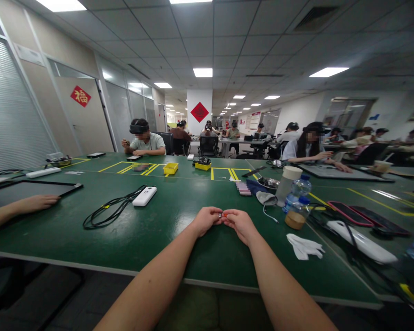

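Both of my hands meet over the green table (pixel 165 243), fingertips nearly touching. Between the fingers of my left hand (pixel 208 219) is a tiny dark and silvery piece (pixel 221 215), too small to name. My right hand (pixel 239 222) pinches a small orange-red piece (pixel 225 214) right beside it. Whether the two pieces are joined, I cannot tell. The fingers hide most of both.
A white power bank (pixel 145 196) with a coiled black cable (pixel 106 214) lies to the left. On the right are plastic bottles (pixel 301 186), a crumpled tissue (pixel 304 246) and a white device (pixel 362 241). Yellow bins (pixel 171 168) stand farther back. Another person's hand (pixel 43 201) rests at far left.
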`<act>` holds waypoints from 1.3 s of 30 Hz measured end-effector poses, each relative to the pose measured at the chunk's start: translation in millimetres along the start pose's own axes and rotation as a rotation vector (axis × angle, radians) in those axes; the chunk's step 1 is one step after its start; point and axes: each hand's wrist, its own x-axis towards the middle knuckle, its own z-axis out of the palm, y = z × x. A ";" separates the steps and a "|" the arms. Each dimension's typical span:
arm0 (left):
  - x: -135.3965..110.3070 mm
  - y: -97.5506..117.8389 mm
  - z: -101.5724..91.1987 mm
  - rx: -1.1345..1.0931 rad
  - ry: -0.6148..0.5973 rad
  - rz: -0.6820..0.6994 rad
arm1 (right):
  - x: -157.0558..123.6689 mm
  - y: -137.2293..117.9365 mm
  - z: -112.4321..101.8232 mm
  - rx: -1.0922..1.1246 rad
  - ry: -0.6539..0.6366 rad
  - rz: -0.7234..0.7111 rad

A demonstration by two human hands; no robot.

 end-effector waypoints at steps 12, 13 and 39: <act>-1.7 3.2 2.5 0.010 0.016 -0.008 | 1.2 0.3 0.2 0.004 0.005 0.009; -1.8 3.4 2.2 -0.005 0.013 -0.014 | 1.0 0.1 0.2 0.005 0.006 0.010; 2.2 3.8 -10.3 -0.308 0.040 -0.055 | 2.3 0.0 0.4 0.076 0.053 -0.006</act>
